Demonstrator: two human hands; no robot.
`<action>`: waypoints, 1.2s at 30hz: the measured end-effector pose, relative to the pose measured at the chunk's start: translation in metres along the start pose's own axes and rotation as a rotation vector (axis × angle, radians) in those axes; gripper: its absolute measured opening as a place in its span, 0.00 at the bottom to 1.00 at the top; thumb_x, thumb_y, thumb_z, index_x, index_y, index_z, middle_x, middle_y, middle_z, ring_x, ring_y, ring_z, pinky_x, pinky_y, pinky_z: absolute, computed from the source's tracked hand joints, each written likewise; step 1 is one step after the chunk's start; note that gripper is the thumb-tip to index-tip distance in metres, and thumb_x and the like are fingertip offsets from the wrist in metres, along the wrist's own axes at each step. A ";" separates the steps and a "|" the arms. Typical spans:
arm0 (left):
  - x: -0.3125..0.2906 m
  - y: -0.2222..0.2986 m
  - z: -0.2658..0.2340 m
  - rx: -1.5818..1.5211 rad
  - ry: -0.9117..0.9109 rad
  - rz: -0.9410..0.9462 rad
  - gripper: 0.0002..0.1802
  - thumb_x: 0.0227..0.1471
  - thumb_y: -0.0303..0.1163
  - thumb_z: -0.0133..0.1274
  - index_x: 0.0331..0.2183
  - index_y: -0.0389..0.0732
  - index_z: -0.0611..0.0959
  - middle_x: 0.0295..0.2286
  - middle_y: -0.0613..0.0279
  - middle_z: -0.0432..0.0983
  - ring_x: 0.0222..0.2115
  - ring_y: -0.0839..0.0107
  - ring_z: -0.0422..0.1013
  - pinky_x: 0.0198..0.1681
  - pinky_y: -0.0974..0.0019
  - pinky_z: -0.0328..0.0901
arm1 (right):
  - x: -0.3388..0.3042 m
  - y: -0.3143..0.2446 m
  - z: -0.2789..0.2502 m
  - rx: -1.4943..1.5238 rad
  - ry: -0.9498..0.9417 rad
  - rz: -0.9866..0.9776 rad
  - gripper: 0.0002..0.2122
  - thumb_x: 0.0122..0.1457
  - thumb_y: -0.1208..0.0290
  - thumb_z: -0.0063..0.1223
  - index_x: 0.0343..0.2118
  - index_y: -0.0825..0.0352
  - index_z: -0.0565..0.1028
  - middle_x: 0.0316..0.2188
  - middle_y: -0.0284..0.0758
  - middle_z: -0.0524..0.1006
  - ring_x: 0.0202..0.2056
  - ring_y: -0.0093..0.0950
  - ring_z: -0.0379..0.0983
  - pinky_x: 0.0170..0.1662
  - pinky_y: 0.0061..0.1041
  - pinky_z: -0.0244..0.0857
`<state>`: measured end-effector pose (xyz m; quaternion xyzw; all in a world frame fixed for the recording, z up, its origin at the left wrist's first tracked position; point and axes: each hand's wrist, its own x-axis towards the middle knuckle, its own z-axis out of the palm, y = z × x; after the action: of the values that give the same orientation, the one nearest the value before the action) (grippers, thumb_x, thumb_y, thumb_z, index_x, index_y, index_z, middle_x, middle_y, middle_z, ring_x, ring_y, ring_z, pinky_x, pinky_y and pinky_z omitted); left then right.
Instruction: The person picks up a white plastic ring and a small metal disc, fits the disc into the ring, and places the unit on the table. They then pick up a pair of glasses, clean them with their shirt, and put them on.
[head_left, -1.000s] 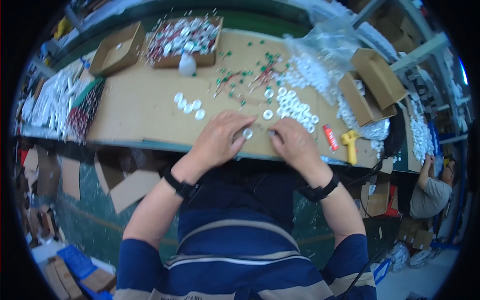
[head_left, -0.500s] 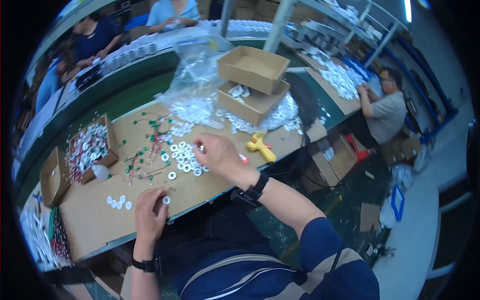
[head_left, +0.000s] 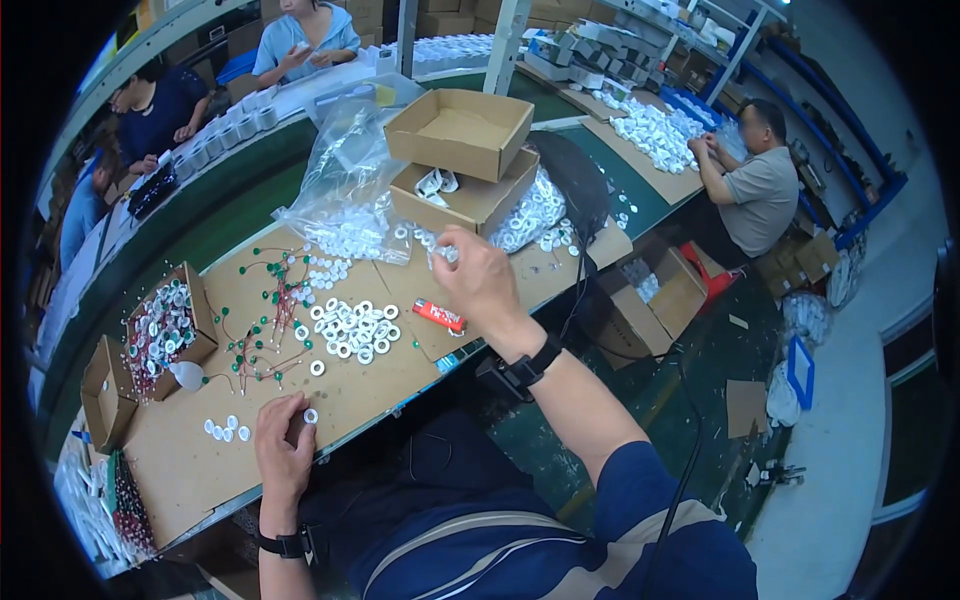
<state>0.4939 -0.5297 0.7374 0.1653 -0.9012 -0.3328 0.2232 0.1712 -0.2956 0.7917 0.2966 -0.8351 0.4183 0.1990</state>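
Observation:
Near the table's front edge, my left hand [head_left: 283,447] pinches a small white ring [head_left: 311,416] at its fingertips. My right hand [head_left: 478,283] is above the table just in front of the stacked cardboard trays, its fingers curled; what they hold, if anything, is hidden. Between the hands lies a loose pile of white rings [head_left: 355,330]. A red lighter-like object [head_left: 439,316] rests beside my right wrist. Left of the pile are red wires with green discs [head_left: 262,335]. Several separate white rings [head_left: 228,430] lie left of my left hand.
A cardboard box [head_left: 203,310] of wired white parts stands at left, by a white bottle [head_left: 187,375]. Two stacked cardboard trays [head_left: 460,125] and clear plastic bags [head_left: 345,160] occupy the far side. Co-workers sit at the far left and right. A cable [head_left: 578,290] hangs over the right edge.
My right hand has moved from the ring pile rightward to where a yellow gun-shaped tool lay; that tool is now out of sight. My left hand still holds its ring. The view has shifted.

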 end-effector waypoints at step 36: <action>0.008 -0.011 0.008 -0.046 0.051 0.140 0.23 0.57 0.22 0.65 0.55 0.40 0.90 0.48 0.52 0.87 0.54 0.48 0.79 0.62 0.50 0.73 | -0.038 -0.074 -0.013 0.717 -0.744 0.321 0.07 0.71 0.70 0.70 0.47 0.65 0.87 0.37 0.29 0.85 0.34 0.19 0.79 0.35 0.19 0.70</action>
<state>0.4846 -0.5371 0.7273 0.1052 -0.8966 -0.3328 0.2724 0.2498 -0.3077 0.8204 0.3428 -0.6889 0.5690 -0.2901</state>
